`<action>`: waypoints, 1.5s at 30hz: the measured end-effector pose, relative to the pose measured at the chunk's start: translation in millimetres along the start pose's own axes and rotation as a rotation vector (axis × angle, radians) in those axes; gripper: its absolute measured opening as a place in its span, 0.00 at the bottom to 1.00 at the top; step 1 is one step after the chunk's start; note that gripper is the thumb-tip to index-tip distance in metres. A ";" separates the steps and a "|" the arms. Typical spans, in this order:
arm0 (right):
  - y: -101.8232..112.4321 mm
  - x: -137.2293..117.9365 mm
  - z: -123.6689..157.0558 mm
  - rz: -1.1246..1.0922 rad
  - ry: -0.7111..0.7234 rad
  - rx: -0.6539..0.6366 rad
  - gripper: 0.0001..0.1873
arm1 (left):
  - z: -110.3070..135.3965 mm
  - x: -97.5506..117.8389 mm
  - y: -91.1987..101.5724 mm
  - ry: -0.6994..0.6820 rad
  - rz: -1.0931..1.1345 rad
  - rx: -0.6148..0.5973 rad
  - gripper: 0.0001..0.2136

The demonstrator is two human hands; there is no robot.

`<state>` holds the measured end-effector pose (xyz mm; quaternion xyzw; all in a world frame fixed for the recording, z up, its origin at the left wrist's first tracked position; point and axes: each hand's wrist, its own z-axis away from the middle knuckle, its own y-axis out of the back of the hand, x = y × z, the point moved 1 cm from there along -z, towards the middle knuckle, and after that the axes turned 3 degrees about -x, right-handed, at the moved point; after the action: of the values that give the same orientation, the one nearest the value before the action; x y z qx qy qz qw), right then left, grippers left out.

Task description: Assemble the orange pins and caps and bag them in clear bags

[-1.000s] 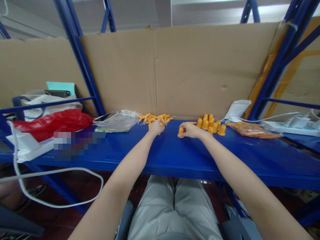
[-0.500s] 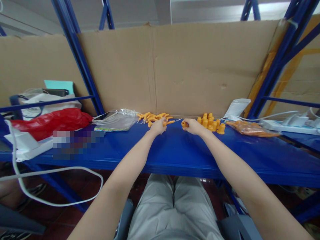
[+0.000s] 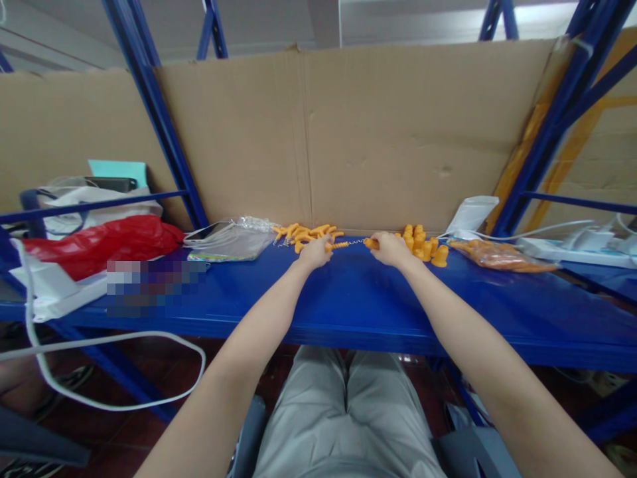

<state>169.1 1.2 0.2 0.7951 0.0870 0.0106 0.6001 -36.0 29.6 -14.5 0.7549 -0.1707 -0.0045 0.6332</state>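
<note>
My left hand (image 3: 314,253) is closed around an orange plastic piece with a ribbed, screw-like end (image 3: 340,245) that sticks out to the right. A thin wavy metal spring (image 3: 356,242) extends from that end. In the fingers of my right hand (image 3: 392,250) is an orange plastic cap (image 3: 370,243), turned toward the left with the spring's tip at its mouth. Whether the spring is inside the cap I cannot tell. Behind my left hand lies a pile of orange branching pieces (image 3: 304,233). Several more orange caps (image 3: 426,249) stand beside my right hand.
All this rests on a blue metal shelf (image 3: 348,299) backed by a cardboard sheet (image 3: 378,133). Clear plastic bags (image 3: 239,242) and a red bag (image 3: 114,242) lie left. To the right are a bag of orange pieces (image 3: 502,255) and a white power strip (image 3: 577,251).
The cap in my right hand has turned from facing me to facing left, its mouth meeting the spring's tip. My left hand has barely moved.
</note>
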 end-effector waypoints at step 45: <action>-36.5 19.1 -39.2 -0.878 0.189 0.192 0.27 | -2.2 3.4 -4.8 -0.035 0.128 0.084 0.21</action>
<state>178.5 51.0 -25.4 0.7304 0.4708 -0.1804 0.4609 -31.0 31.4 -18.0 0.7681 -0.2298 0.0302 0.5969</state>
